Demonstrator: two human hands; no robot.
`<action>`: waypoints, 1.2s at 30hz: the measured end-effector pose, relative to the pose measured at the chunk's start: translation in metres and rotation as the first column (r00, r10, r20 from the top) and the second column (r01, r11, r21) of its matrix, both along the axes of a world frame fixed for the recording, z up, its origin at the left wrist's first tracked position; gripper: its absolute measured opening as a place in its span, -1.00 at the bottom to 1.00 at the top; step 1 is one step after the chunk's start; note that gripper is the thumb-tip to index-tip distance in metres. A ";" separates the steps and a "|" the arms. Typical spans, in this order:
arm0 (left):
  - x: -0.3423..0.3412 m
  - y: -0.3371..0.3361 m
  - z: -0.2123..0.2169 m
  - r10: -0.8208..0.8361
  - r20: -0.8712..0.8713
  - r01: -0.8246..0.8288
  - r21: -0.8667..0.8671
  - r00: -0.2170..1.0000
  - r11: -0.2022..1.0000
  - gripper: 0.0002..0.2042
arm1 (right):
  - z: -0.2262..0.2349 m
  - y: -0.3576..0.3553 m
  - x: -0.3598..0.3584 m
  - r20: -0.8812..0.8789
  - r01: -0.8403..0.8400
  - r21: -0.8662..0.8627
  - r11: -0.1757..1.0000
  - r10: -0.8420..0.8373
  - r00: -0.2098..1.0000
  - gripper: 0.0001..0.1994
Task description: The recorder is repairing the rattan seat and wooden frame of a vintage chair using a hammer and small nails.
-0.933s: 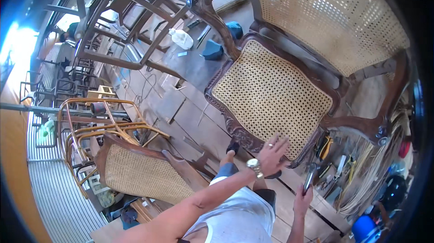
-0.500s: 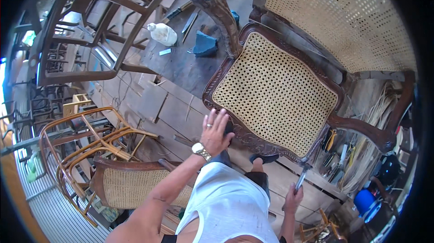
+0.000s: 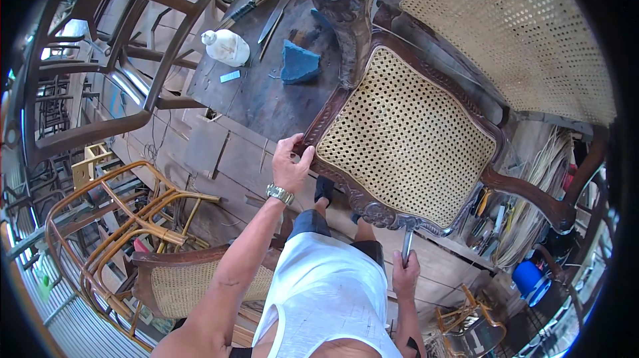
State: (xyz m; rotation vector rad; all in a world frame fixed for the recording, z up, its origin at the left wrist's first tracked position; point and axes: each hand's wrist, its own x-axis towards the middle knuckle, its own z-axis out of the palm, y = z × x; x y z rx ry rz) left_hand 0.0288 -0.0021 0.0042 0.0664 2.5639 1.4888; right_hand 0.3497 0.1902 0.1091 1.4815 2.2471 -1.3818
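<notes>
Left hand is clamped on the cane chair frame's near-left corner, right hand wrapped round a metal tool; bottle and blue block sit far left on the counter.

A white plastic bottle and blue sponge lie on the workbench (a rattan chair stands below).

left hand slid off the front rail, now gripping the chair frame's left corner | right hand came up, its metal tool tip now touching the front rail | head leaned in, chair looks closer
</notes>
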 end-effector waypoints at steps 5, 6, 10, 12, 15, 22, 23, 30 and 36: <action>-0.006 0.005 -0.001 0.051 0.084 -0.057 0.060 0.995 0.997 -0.65 | -0.009 0.009 0.009 0.016 0.016 0.089 0.996 -0.018 1.000 -0.61; -0.009 0.008 0.004 0.051 0.087 -0.053 0.023 0.995 0.998 -0.64 | -0.007 0.010 0.007 0.016 0.034 0.105 0.994 -0.036 0.999 -0.61; -0.013 0.012 0.007 0.049 0.073 -0.045 -0.063 0.996 0.997 -0.61 | -0.005 0.008 0.009 0.018 0.093 0.087 0.992 -0.095 0.995 -0.61; -0.015 0.015 0.006 0.045 0.056 -0.040 -0.089 0.997 0.995 -0.61 | -0.008 0.006 0.015 0.038 0.083 0.109 0.991 -0.088 0.995 -0.61; -0.015 0.021 0.001 0.058 0.006 -0.056 -0.135 0.998 0.989 -0.60 | -0.011 -0.002 0.020 0.045 0.096 0.092 0.991 -0.100 0.994 -0.60; -0.017 0.019 0.002 0.094 0.022 -0.092 -0.087 0.995 0.992 -0.63 | -0.011 -0.020 0.012 0.027 0.133 -0.011 0.991 -0.133 0.991 -0.61; -0.016 0.016 0.001 0.060 0.048 -0.056 -0.078 0.997 0.995 -0.63 | -0.007 -0.021 0.014 0.045 0.123 0.019 0.992 -0.123 0.991 -0.62; -0.031 -0.019 -0.012 -0.058 0.292 0.028 0.106 0.955 0.994 -0.71 | -0.018 -0.029 0.027 0.030 0.120 0.064 0.991 -0.122 0.992 -0.65; -0.088 -0.044 -0.021 0.042 0.089 -0.047 0.060 0.995 0.997 -0.84 | -0.038 -0.027 0.046 0.058 0.209 0.018 0.978 -0.209 0.976 -0.65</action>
